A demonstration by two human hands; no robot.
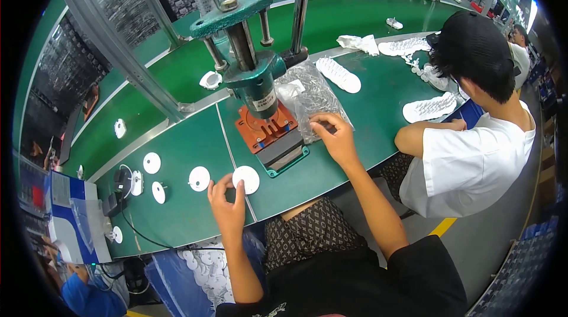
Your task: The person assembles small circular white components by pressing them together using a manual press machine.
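My left hand (pixel 226 200) is at the front of the green table, its thumb and finger closed on the edge of a round white plastic disc (pixel 247 178). To the right of the press, my right hand (pixel 337 139) has its fingers curled in by a clear plastic bag (pixel 316 95); anything small between the fingertips is not visible. Between my hands stands a green hand press (pixel 251 77) above an orange fixture plate (pixel 257 129) with a dark block in front. More white discs, one (pixel 199 179) nearest my left hand, lie to the left.
A black cable (pixel 142 234) runs along the table's left front. A blue-and-white box (pixel 74 216) stands at the left end. A bag of white parts (pixel 207 272) hangs below the edge. At right sits a person in a white shirt (pixel 473 163), near white part strips (pixel 429 108).
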